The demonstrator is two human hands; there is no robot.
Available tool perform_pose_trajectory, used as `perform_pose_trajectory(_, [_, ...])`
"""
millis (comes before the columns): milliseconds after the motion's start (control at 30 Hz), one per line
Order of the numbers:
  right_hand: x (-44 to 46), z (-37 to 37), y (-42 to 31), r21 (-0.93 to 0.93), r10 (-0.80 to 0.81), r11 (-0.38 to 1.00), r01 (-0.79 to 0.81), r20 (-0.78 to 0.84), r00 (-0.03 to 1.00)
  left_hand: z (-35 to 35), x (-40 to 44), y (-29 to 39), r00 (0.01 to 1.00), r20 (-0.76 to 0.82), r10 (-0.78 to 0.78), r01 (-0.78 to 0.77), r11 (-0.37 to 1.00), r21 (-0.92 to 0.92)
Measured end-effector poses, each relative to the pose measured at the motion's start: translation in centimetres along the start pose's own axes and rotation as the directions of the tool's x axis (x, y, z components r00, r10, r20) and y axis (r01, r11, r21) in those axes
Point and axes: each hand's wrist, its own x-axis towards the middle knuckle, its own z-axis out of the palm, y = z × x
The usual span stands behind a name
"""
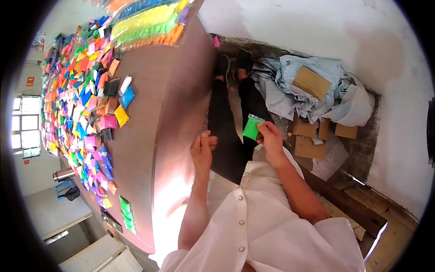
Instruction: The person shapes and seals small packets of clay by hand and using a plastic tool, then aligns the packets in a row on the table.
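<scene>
My right hand pinches the edge of a small clear zip bag with bright green filling, a green packet, in front of my lap. Across from it, my left hand hangs above my lap near the table edge, its fingers curled in and nothing visible in them. On the brown table to my left lies a big pile of small coloured packets. A short row of green packets lies at the table's near end.
Large clear bags of packets in coloured rows lie at the table's far end. Grey plastic bags and cardboard boxes sit on the floor to my right, by the wall. A wooden bench is beside me.
</scene>
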Motion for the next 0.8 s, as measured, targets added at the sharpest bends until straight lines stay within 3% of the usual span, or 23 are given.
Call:
perform_pose_trajectory(33, [0.3, -0.4, 0.0, 0.0, -0.001, 1.0, 0.001, -0.001, 1.0, -0.7, 0.7, -1.0, 0.99, -0.035, 0.134, -0.123, 0.969, 0.214])
perform_pose_trajectory(67, [0.6, -0.7, 0.0, -0.009, 0.002, 1.0, -0.003, -0.033, 0.999, -1.2, 1.3, -2.2, 0.99, -0.035, 0.134, -0.123, 0.969, 0.214])
perform_pose_trajectory(133, [0.8, -1.2, 0.2, -0.016, 0.006, 1.0, -0.007, -0.057, 0.998, -2.4, 2.3, -7.4, 0.972, -0.011, 0.237, -0.161, 0.693, 0.702])
perform_pose_trajectory(167, [0.7, -1.4, 0.4, -0.058, 0.011, 0.998, -0.015, -0.07, 0.998, -3.2, 2.6, -12.7, 0.989, 0.023, 0.147, -0.117, 0.673, 0.73])
perform_pose_trajectory(200, [0.9, -1.5, 0.4, -0.098, 0.012, 0.995, -0.02, -0.081, 0.997, -3.9, 1.8, -13.1, 0.988, 0.021, 0.154, -0.12, 0.671, 0.732])
perform_pose_trajectory(233, [1.1, -1.5, 0.4, -0.09, 0.008, 0.996, -0.015, -0.079, 0.997, -4.4, 1.5, -13.1, 0.991, 0.087, -0.101, 0.068, 0.945, 0.321])
perform_pose_trajectory(267, [1.1, -1.5, 0.4, -0.069, 0.019, 0.997, -0.025, -0.088, 0.996, -5.0, 0.6, -13.3, 0.92, 0.265, -0.29, 0.334, 0.933, -0.135])
perform_pose_trajectory(300, [1.0, -1.7, 0.5, -0.052, 0.033, 0.998, -0.038, -0.095, 0.995, -6.3, -0.4, -15.1, 0.92, 0.262, -0.292, 0.334, 0.933, -0.132])
perform_pose_trajectory(333, [1.0, -2.0, 0.7, -0.052, 0.033, 0.998, -0.038, -0.087, 0.996, -7.9, -1.1, -18.0, 0.871, 0.274, -0.408, 0.457, 0.878, -0.145])
perform_pose_trajectory(400, [1.8, -2.0, 1.0, -0.05, 0.05, 0.997, -0.056, -0.111, 0.993, -9.3, -2.1, -19.3, 0.817, 0.281, -0.503, 0.557, 0.815, -0.162])
perform_pose_trajectory(467, [1.7, -1.6, 0.7, -0.054, 0.051, 0.997, -0.057, -0.104, 0.993, -9.7, -5.0, -16.9, 0.806, 0.233, -0.544, 0.568, 0.821, -0.05])
perform_pose_trajectory(500, [1.5, -1.5, 0.6, -0.063, 0.051, 0.996, -0.057, -0.102, 0.993, -8.9, -6.9, -12.7, 0.763, 0.271, -0.587, 0.632, 0.765, -0.121])
perform_pose_trajectory(533, [1.6, -1.6, 0.6, -0.062, 0.05, 0.996, -0.057, -0.1, 0.994, -9.3, -7.0, -13.5, 0.764, 0.27, -0.586, 0.631, 0.766, -0.121])
perform_pose_trajectory(600, [1.6, -1.8, 0.7, -0.047, 0.044, 0.998, -0.048, -0.085, 0.995, -8.7, -8.6, -10.0, 0.81, 0.234, -0.537, 0.544, 0.838, 0.042])
perform_pose_trajectory(667, [1.6, -1.8, 0.6, -0.055, 0.04, 0.997, -0.045, -0.086, 0.995, -7.1, -10.2, -2.9, 0.905, 0.21, -0.369, 0.259, 0.873, 0.414])
perform_pose_trajectory(700, [1.6, -1.7, 0.5, -0.06, 0.038, 0.997, -0.043, -0.089, 0.995, -6.5, -10.9, -0.1, 0.927, 0.22, -0.303, 0.166, 0.86, 0.483])
perform_pose_trajectory(767, [1.7, -1.6, 0.6, -0.063, 0.042, 0.997, -0.048, -0.095, 0.995, -6.4, -11.4, 3.0, 0.914, 0.311, -0.259, 0.214, 0.962, 0.17])
perform_pose_trajectory(800, [1.8, -1.5, 0.5, -0.061, 0.043, 0.997, -0.049, -0.103, 0.994, -6.4, -11.3, 4.4, 0.904, 0.386, -0.182, 0.257, 0.954, -0.154])
